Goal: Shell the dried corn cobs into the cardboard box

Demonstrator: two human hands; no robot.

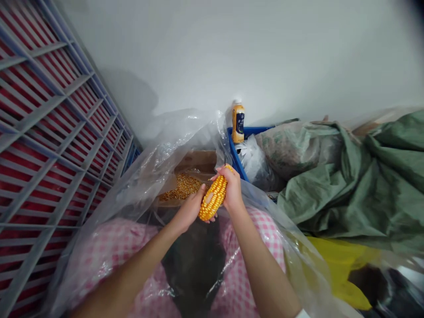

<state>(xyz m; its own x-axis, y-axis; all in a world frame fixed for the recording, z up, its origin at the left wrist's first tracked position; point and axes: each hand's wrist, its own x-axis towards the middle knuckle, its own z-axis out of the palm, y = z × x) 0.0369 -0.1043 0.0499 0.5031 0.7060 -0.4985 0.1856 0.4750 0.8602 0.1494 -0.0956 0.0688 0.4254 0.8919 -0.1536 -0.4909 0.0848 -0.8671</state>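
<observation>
Both hands hold one ear of corn [217,194], tilted with one end toward my lap and the other up to the right. It is yellow, and a small pale patch shows on its side where kernels are gone. My left hand [192,207] grips its lower left side, thumb along the kernels. Around the upper end, the fingers of my right hand [232,187] are closed. A thin dark thing sticks up by the right fingers; I cannot make out what it is. Just behind the hands, loose corn kernels [183,185] lie in a cardboard box [198,161].
Clear plastic sheeting [132,190] spreads around the box and over my checked pink trousers [115,247]. Slatted plastic crates [59,97] stand at left. At right are a blue bin [234,154], an orange-yellow bottle [238,121], a filled sack [298,145] and green cloth [338,198].
</observation>
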